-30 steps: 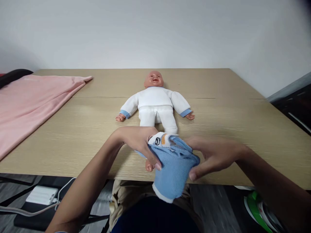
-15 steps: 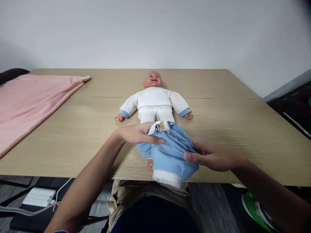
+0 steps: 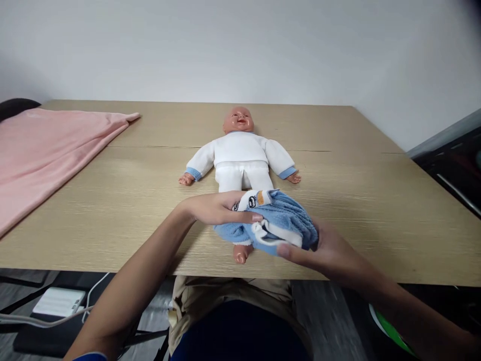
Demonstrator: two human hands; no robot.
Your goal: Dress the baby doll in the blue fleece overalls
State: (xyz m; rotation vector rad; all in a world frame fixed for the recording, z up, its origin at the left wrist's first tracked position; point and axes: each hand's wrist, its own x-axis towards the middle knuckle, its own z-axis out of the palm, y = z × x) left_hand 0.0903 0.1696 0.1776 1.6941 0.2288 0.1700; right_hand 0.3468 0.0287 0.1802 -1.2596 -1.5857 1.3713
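Between both hands is a pair of light blue terry doll pants [image 3: 287, 213] with white trim, bunched up over the doll's lower legs. My left hand [image 3: 214, 208] grips the waistband side, thumb on top, by a white patch with dark and orange marks. My right hand [image 3: 319, 248] is closed round the gathered leg, its thumb beside the white cuff opening. Beneath lies a baby doll [image 3: 242, 148] on its back in a white top and white bottoms with blue wrist cuffs. One bare foot shows below the cloth; the other is hidden.
The wooden table [image 3: 150, 175] holds a pink cloth [image 3: 56, 150] at the left. A white wall stands behind. Below the table's front edge at left are a white box [image 3: 60, 302] and cables; a green round thing [image 3: 393, 331] is at lower right.
My right hand has gathered up the hanging pant leg, so its white cuff now lies folded upward near my thumbs. More of the doll's foot shows. My left hand keeps its hold.
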